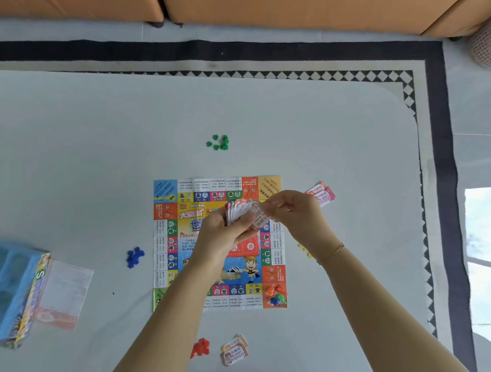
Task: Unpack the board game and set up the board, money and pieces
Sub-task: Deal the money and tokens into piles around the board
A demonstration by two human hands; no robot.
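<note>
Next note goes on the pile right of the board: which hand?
Right hand, probably. It pinches the top note and is nearest that pile; the left hand grips the wad.

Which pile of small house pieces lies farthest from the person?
The green pile, beyond the board's far edge; the blue, red and yellow ones lie nearer.

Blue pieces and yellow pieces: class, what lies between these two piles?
In the head view, the game board lies between the blue pieces and yellow pieces, with both forearms crossing above it.
</note>
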